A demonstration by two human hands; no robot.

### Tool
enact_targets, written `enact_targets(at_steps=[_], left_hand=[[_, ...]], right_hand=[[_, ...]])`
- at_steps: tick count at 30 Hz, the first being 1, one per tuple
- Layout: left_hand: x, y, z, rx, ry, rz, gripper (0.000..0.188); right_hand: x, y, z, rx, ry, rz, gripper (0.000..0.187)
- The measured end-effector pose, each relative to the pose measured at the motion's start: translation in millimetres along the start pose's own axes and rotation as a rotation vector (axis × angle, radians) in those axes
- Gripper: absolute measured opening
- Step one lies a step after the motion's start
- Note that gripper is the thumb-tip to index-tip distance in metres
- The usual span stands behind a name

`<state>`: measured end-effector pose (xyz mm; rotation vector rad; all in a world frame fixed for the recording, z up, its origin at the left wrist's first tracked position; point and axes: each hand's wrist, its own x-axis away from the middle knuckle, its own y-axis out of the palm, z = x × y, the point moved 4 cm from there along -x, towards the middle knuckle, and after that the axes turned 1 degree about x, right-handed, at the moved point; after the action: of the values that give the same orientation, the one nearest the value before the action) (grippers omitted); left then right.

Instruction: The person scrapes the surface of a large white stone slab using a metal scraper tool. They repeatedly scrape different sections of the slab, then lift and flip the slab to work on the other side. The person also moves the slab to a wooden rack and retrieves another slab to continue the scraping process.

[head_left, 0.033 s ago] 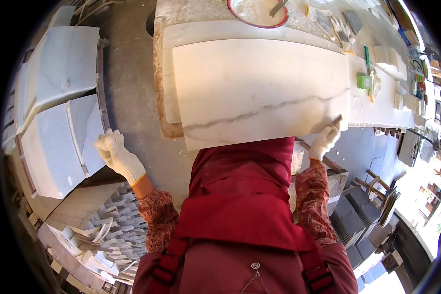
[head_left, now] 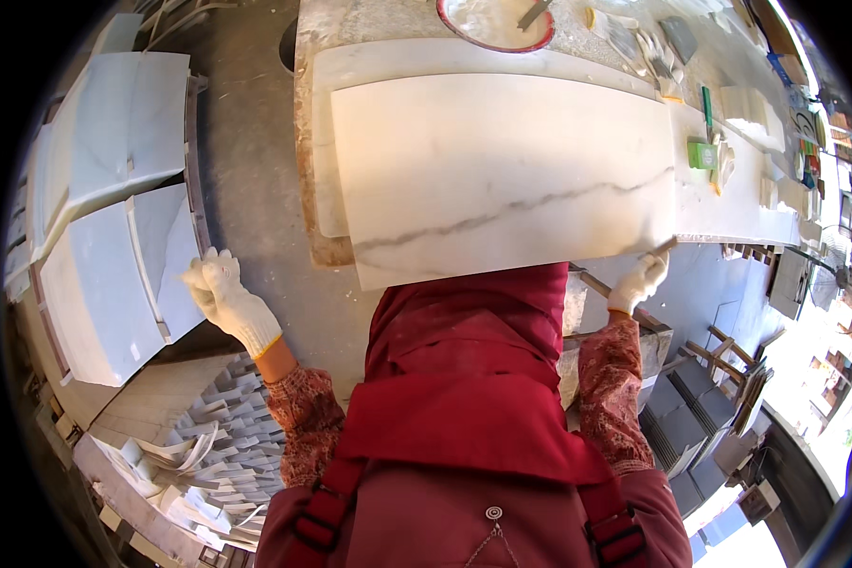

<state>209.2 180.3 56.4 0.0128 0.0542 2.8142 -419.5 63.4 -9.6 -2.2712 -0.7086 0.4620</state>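
A broad white marble slab with a grey vein lies in front of me, its near edge at my waist. My right hand, in a white knit glove, is closed round a small brownish flat piece, too small to tell exactly. That piece is at the slab's near right corner. Off to the left, my gloved left hand hangs beside the slab with loosely bent fingers, apart and holding nothing. Nearest to it are white stone panels.
Under the slab, a larger pale sheet rests on a worn worktable. At the back stand a red-rimmed basin with a scraper, spare gloves and a green box. Dark tiles lean at lower right.
My right hand has moved right and slightly nearer, taking the small piece from the slab's surface to its near right corner. My left hand has stayed in place.
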Motion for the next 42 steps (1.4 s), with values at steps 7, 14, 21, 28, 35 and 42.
enact_targets(at_steps=[7, 14, 21, 28, 35, 42], left_hand=[[16.3, 23.8, -0.5, 0.041, -0.028, -0.087, 0.042], [34.8, 32.4, 22.0, 0.087, -0.016, -0.052, 0.036], [44.5, 36.5, 81.1, 0.069, 0.108, -0.094, 0.035], [10.9, -9.1, 70.8, 0.03, 0.2, -0.107, 0.044], [47.7, 29.6, 46.7, 0.088, 0.092, -0.168, 0.03], [33.8, 30.8, 16.5, 0.111, 0.026, -0.216, 0.036]], right_hand=[[-64.2, -23.3, 42.9, -0.185, -0.073, -0.041, 0.026], [38.4, 134.0, -109.1, -0.036, -0.708, -0.225, 0.024], [427.7, 135.5, -165.1, -0.546, -0.99, -1.494, 0.021], [342.0, 99.1, -165.1, -0.438, -1.004, -1.29, 0.017], [107.3, 52.9, -67.4, -0.45, -0.71, -0.492, 0.02], [-47.3, -81.2, 156.9, -0.314, 0.333, 0.099, 0.032]])
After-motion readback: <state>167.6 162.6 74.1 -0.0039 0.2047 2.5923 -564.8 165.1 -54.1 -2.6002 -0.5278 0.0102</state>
